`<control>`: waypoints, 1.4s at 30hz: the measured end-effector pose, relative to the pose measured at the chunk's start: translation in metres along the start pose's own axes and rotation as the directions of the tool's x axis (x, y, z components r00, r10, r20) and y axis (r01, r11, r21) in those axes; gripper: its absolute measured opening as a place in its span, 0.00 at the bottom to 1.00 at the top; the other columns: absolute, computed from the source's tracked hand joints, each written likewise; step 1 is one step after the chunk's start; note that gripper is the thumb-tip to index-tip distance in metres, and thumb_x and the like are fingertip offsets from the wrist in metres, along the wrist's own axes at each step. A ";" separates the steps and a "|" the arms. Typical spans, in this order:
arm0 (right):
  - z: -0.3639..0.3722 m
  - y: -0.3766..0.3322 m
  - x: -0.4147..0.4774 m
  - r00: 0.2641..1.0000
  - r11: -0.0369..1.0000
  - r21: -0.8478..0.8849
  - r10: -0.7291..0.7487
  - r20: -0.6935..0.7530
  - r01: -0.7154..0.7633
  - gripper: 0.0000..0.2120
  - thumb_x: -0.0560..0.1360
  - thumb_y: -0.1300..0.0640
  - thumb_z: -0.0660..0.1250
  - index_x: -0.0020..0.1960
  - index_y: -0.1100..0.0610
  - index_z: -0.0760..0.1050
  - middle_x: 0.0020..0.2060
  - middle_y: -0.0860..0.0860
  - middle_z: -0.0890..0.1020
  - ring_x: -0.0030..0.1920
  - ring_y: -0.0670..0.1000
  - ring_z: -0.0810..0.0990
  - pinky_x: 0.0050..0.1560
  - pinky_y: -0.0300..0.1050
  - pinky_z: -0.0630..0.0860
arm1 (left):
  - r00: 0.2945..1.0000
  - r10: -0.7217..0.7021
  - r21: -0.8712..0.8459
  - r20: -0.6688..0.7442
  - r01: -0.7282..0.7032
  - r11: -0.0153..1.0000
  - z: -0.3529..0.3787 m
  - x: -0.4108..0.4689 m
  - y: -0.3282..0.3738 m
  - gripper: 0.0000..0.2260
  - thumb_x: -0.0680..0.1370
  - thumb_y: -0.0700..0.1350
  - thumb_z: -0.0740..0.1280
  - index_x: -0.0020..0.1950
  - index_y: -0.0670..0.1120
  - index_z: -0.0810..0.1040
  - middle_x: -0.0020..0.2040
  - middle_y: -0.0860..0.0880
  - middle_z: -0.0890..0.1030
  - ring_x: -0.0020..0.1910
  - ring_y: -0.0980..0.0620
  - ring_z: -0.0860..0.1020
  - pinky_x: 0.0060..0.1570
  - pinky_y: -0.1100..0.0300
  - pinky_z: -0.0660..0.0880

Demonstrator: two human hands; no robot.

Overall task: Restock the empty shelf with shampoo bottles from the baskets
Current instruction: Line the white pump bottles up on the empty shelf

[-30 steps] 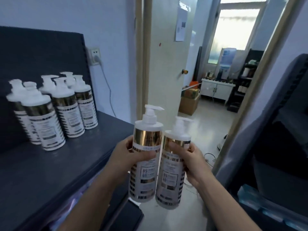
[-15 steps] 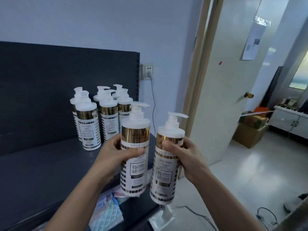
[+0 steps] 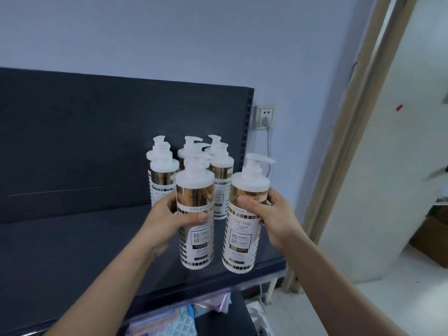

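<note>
Head view: the left hand [image 3: 169, 221] is wrapped round a white plastic pump-top shampoo bottle with a gold band and black-and-white label [image 3: 196, 238], thumb across the front below the gold band. The right hand [image 3: 274, 219] grips a second matching white-and-gold shampoo bottle [image 3: 241, 238] the same way, thumb lying on its gold band. Both bottles are upright, just beside each other, over the right front part of the dark grey flat metal shelf [image 3: 72, 251]; whether their bases touch it cannot be told. Behind them a cluster of like white pump bottles [image 3: 162, 175] stands on the shelf against its dark back panel [image 3: 97, 141]. A white wall socket [image 3: 265, 117] with a plug in it sits to the panel's right.
</note>
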State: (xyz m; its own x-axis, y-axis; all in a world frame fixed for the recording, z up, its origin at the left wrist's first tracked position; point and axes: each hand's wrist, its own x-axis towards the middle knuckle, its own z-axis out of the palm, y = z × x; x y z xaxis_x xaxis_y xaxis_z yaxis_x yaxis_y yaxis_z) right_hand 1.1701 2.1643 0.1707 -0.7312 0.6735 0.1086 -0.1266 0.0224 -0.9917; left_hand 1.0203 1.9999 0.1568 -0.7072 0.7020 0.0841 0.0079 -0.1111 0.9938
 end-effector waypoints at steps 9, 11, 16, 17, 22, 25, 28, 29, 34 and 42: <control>0.011 0.031 0.069 0.996 0.999 -0.007 0.041 0.083 -0.040 0.36 0.56 0.57 0.84 0.62 0.58 0.76 0.52 0.54 0.86 0.56 0.56 0.84 0.58 0.53 0.79 | 1.000 -0.018 0.081 0.022 0.016 0.997 -0.010 0.053 -0.028 0.25 0.61 0.31 0.78 0.55 0.47 0.78 0.46 0.52 0.86 0.48 0.55 0.83 0.49 0.59 0.78; 0.012 0.036 0.077 0.994 0.998 -0.014 0.055 0.095 -0.054 0.37 0.54 0.54 0.84 0.61 0.57 0.76 0.52 0.53 0.86 0.57 0.55 0.83 0.60 0.54 0.78 | 0.999 -0.032 0.088 0.025 0.030 0.996 -0.012 0.060 -0.033 0.27 0.62 0.30 0.78 0.56 0.46 0.77 0.48 0.51 0.85 0.48 0.57 0.82 0.49 0.61 0.78; 0.011 0.046 0.095 0.987 0.998 -0.013 0.067 0.144 -0.066 0.37 0.55 0.52 0.80 0.62 0.55 0.76 0.54 0.52 0.86 0.58 0.53 0.83 0.61 0.53 0.77 | 0.999 -0.037 0.084 0.013 0.035 0.996 -0.013 0.071 -0.037 0.25 0.63 0.28 0.76 0.55 0.47 0.77 0.45 0.53 0.85 0.44 0.59 0.83 0.40 0.66 0.78; 0.011 0.046 0.098 0.985 0.998 -0.016 0.064 0.161 -0.062 0.36 0.56 0.52 0.80 0.62 0.55 0.76 0.54 0.52 0.86 0.58 0.53 0.83 0.60 0.52 0.77 | 0.999 -0.034 0.085 0.011 0.033 0.996 -0.012 0.073 -0.038 0.25 0.64 0.28 0.76 0.55 0.47 0.77 0.44 0.54 0.86 0.44 0.60 0.83 0.39 0.66 0.78; 0.007 0.047 0.110 0.973 0.999 -0.029 0.034 0.226 -0.028 0.31 0.59 0.56 0.79 0.61 0.52 0.75 0.53 0.49 0.86 0.55 0.48 0.84 0.53 0.42 0.78 | 1.000 -0.027 0.097 0.011 0.025 0.995 -0.012 0.079 -0.044 0.33 0.59 0.36 0.80 0.62 0.47 0.76 0.55 0.50 0.84 0.57 0.52 0.81 0.55 0.57 0.78; 0.003 0.050 0.111 0.972 0.997 -0.079 -0.001 0.235 0.020 0.32 0.61 0.55 0.80 0.63 0.50 0.73 0.54 0.47 0.85 0.56 0.45 0.83 0.51 0.40 0.79 | 1.000 0.008 0.157 -0.009 -0.007 0.988 -0.010 0.073 -0.046 0.37 0.58 0.46 0.81 0.65 0.53 0.74 0.59 0.54 0.82 0.60 0.55 0.79 0.60 0.54 0.75; 0.001 0.059 0.107 0.975 0.963 -0.246 -0.055 0.216 0.109 0.36 0.60 0.53 0.83 0.63 0.45 0.70 0.54 0.44 0.83 0.55 0.42 0.82 0.52 0.39 0.80 | 0.996 0.049 0.345 -0.075 -0.020 0.938 -0.003 0.062 -0.048 0.35 0.60 0.51 0.82 0.63 0.62 0.71 0.58 0.61 0.80 0.58 0.66 0.77 0.56 0.65 0.73; 0.002 0.065 0.106 0.975 0.945 -0.298 -0.070 0.210 0.132 0.39 0.57 0.50 0.84 0.63 0.45 0.69 0.55 0.43 0.83 0.55 0.41 0.82 0.54 0.41 0.80 | 0.992 0.072 0.404 -0.101 -0.025 0.914 0.001 0.059 -0.048 0.32 0.61 0.49 0.82 0.60 0.64 0.71 0.56 0.63 0.79 0.55 0.70 0.76 0.52 0.69 0.71; 0.005 0.078 0.109 0.986 0.884 -0.444 -0.095 0.140 0.148 0.37 0.54 0.46 0.82 0.59 0.43 0.70 0.52 0.41 0.82 0.52 0.40 0.82 0.53 0.45 0.81 | 0.970 0.158 0.524 -0.185 -0.039 0.851 0.011 0.057 -0.050 0.25 0.65 0.44 0.80 0.50 0.65 0.72 0.48 0.65 0.80 0.48 0.75 0.75 0.44 0.73 0.69; 0.002 0.076 0.118 0.983 0.891 -0.427 -0.092 0.160 0.153 0.32 0.62 0.54 0.82 0.60 0.48 0.69 0.51 0.41 0.81 0.52 0.39 0.80 0.52 0.41 0.78 | 0.968 0.165 0.524 -0.187 -0.044 0.851 0.016 0.065 -0.052 0.24 0.67 0.42 0.79 0.51 0.64 0.72 0.52 0.63 0.80 0.52 0.68 0.76 0.48 0.69 0.70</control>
State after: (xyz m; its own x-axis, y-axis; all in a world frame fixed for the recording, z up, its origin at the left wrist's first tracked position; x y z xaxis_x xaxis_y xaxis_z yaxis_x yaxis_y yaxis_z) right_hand 1.0729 2.2443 0.1086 -0.8141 0.5417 0.2092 0.0616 0.4388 -0.8965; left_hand 0.9855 2.0625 0.1115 -0.8155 0.5303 0.2318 0.4082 0.2430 0.8800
